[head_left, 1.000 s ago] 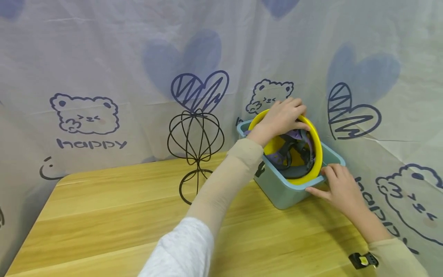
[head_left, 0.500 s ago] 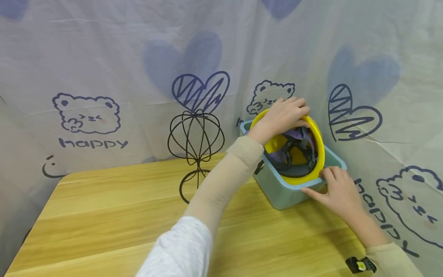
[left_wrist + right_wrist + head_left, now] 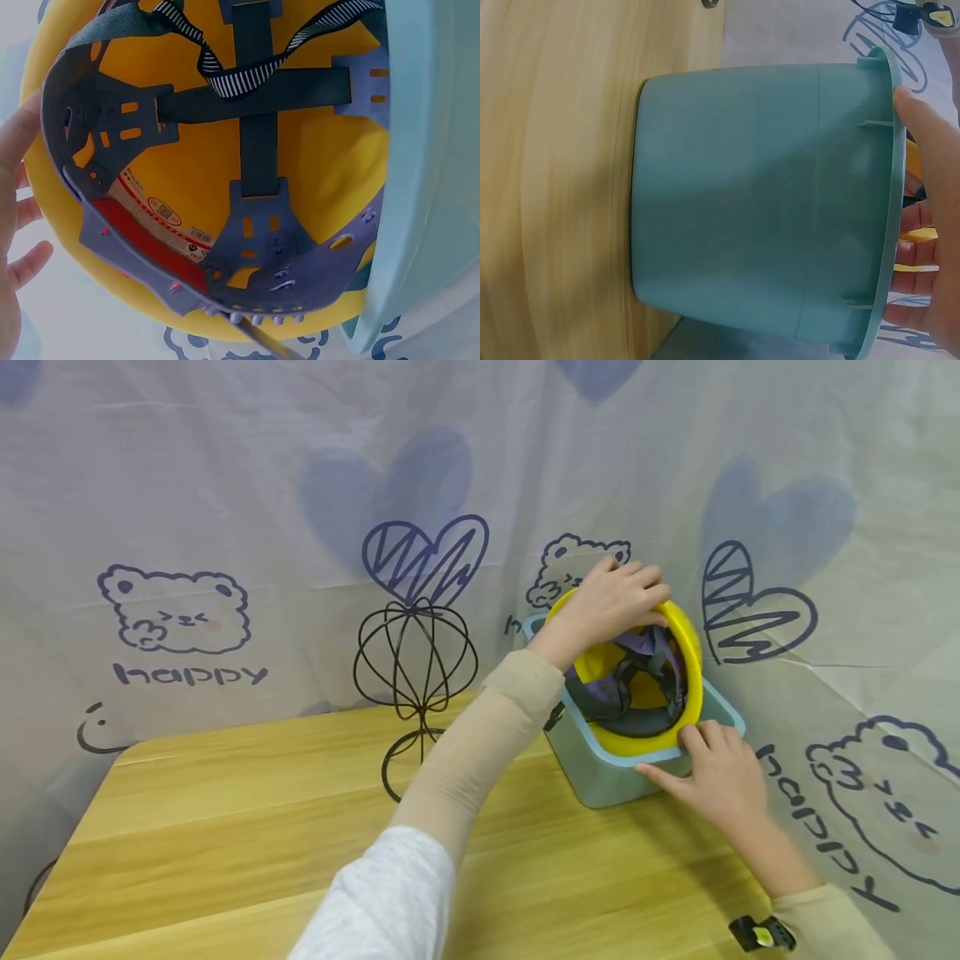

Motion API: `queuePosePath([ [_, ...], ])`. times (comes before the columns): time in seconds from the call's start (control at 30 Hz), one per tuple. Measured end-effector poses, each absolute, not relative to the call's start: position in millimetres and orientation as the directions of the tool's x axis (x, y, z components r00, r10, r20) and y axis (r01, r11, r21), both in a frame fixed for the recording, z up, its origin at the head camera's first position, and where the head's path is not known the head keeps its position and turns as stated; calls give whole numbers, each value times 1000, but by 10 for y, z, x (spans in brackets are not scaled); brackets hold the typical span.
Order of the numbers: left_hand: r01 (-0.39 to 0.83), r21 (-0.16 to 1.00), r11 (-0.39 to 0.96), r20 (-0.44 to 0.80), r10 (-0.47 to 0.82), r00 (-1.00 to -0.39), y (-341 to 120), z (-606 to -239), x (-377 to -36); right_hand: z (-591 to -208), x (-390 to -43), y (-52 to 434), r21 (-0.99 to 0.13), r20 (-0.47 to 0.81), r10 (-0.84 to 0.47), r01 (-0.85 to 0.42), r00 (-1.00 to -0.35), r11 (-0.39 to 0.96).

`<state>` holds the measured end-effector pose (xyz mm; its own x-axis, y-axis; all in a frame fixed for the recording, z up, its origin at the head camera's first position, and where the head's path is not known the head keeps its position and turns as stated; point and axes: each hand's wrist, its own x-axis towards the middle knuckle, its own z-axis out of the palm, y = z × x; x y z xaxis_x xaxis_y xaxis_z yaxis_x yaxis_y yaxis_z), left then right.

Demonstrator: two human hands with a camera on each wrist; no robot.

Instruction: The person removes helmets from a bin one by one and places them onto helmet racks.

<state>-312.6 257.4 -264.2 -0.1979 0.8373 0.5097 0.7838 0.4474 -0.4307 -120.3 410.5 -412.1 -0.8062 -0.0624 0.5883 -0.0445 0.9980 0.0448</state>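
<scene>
While the yellow helmet was sitting tilted, hollow side up, in the teal bin at about two o'clock on the wooden table, its upper rim was gripped by the left hand. The bin's near rim was held by the right hand, thumb outside, fingers curled over. The straps could probably be caught on the rim if the helmet was lifted crooked. At nine o'clock, a wire stand was placed near; the curtain was close behind.
</scene>
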Motion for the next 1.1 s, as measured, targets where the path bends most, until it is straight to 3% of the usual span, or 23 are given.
queuePosePath([
  [0.17,763,-460,454,570,810,-138,2565,-2630,-3123,-4096,-1206,4074,14,592,-34,-32,-805,999],
  [0.37,753,-403,520,661,735,-154,2480,-2487,-3128,-4087,-1231,4060,-9,636,-33,-50,-771,999],
  [0.57,757,-405,513,616,765,-188,2378,-2464,-3127,-4129,-1226,4051,-30,628,-12,-39,-778,999],
  [0.83,734,-511,448,580,809,-90,2252,-2488,-3099,-4161,-1249,4038,-25,648,-17,-43,-761,999],
  [1.1,722,-510,468,608,790,-83,2097,-2490,-3107,-4140,-1224,4005,-43,600,33,10,-799,999],
])
